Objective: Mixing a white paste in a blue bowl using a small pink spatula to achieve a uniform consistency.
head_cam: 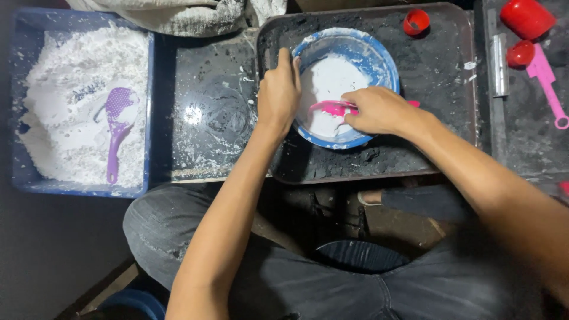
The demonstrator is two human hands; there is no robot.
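A blue bowl (379, 56) holding white paste stands on a dark tray (438, 77) covered with black powder. My left hand (278, 92) grips the bowl's left rim. My right hand (379, 109) is closed on a pink spatula (332, 108) whose blade lies in the white paste inside the bowl.
At the left, a blue tub (24, 178) holds white powder and a purple scoop (117, 127). A small red cup (416, 22) sits on the tray's far side. Red moulds (526, 18) and a pink tool (548, 86) lie at the right. My knees are below the table's front edge.
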